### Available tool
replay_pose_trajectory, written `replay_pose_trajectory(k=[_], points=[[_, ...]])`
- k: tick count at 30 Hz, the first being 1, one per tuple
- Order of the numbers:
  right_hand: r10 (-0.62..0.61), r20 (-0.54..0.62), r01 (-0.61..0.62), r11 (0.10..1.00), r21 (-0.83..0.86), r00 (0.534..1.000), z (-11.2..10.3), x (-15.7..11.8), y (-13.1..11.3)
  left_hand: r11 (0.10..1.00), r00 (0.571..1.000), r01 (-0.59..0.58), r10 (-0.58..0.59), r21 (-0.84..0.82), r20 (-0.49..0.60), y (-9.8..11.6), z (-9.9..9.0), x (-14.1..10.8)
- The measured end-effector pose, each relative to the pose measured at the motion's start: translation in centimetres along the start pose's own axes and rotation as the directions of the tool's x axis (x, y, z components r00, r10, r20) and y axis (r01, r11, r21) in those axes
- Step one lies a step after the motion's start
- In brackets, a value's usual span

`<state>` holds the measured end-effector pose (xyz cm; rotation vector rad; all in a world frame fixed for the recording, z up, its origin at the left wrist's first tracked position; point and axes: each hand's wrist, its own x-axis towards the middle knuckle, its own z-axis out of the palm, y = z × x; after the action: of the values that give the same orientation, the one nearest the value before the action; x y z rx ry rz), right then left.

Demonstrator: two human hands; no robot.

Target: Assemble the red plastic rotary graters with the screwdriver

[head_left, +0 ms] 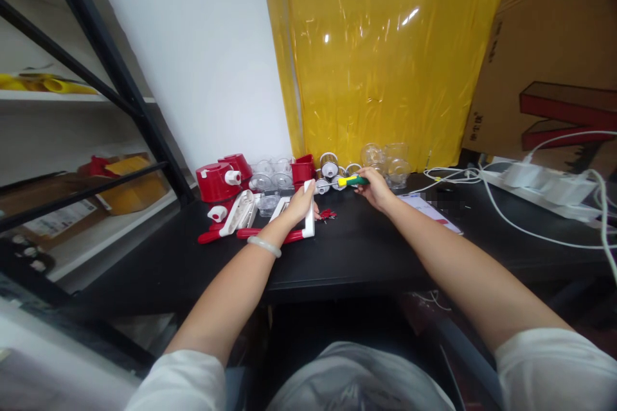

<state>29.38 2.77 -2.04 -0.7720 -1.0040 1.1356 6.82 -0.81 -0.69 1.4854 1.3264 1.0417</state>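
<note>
I see the left hand (299, 205) clutching a white frame (310, 221) at the bench (366, 263), right of a red housing (214, 185); the right hand (375, 189) pinches a green-and-yellow screwdriver (353, 180) pointed left toward that frame

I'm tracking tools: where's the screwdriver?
In the head view, the screwdriver is just right of centre, in the right hand, pointing toward the left hand.

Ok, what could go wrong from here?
The screwdriver in the right hand points toward the left hand on the white frame, so a slip might jab its fingers. The small red pieces lie loose beside the frame and could get scattered.
</note>
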Motion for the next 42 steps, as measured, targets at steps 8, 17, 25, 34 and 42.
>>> replay_pose_trajectory(k=[8, 17, 25, 34, 42], points=[[0.026, -0.068, -0.033, 0.994, -0.109, 0.997, 0.09, 0.2, 0.04, 1.0, 1.0, -0.019, 0.019, -0.003, 0.005, 0.36, -0.06, -0.47], [-0.069, -0.052, 0.064, 0.994, -0.085, 0.996, 0.15, 0.21, 0.07, 1.0, 1.0, -0.007, 0.007, -0.016, 0.001, -0.02, -0.08, -0.01], [-0.015, -0.084, 0.015, 1.0, 0.001, 0.996, 0.35, 0.23, -0.14, 1.0, 1.0, -0.014, 0.014, 0.012, -0.003, -0.14, -0.02, 0.02], [-0.071, -0.067, 0.063, 0.991, -0.118, 0.995, 0.09, 0.65, 0.28, 1.0, 1.0, -0.011, 0.011, 0.002, 0.004, 0.27, -0.02, -0.32], [-0.05, -0.077, 0.049, 0.999, -0.014, 0.996, 0.38, 0.32, -0.13, 1.0, 1.0, -0.007, 0.007, 0.007, -0.001, 0.27, 0.06, -0.47]])
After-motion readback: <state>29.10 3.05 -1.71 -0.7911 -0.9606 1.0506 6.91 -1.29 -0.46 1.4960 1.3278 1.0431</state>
